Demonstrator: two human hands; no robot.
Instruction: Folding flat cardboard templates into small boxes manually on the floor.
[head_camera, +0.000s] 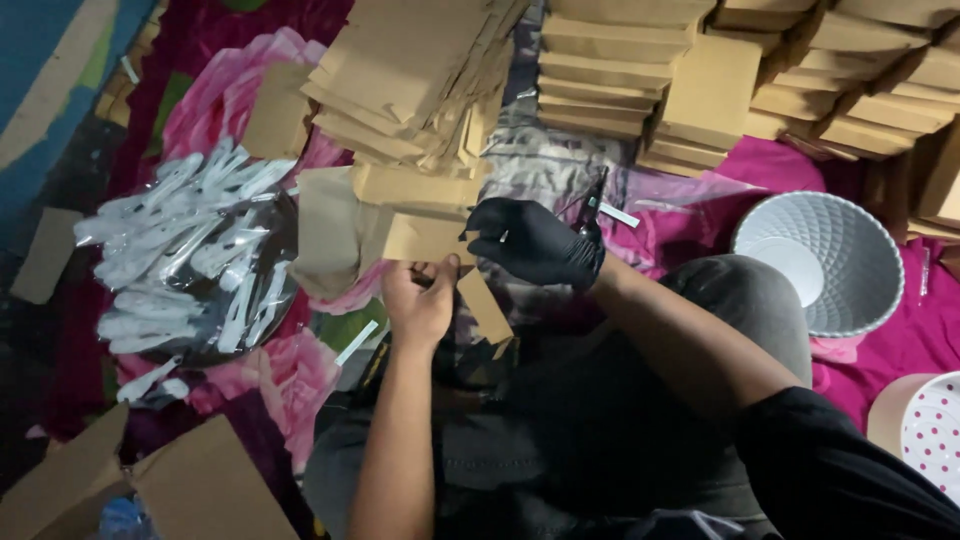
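— What are the fingers doing?
— The bare left hand (418, 300) pinches a brown paper envelope (425, 240) from below; the black-gloved right hand (535, 243) has its fingers curled onto the envelope's right end.
— Where is it?
— Above the lap, just before a stack of envelopes (410, 80). Plastic-wrapped white pieces (190, 260) lie left, a white basket (820, 262) right.

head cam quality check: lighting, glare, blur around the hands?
Head view: dim and uneven, with the lap and the lower frame nearly black; the black-gloved right hand loses detail against it. The bare left hand and the brown paper envelope are lit but soft. The white plastic-wrapped pieces at left glare and smear. The white basket is bright and fairly crisp.
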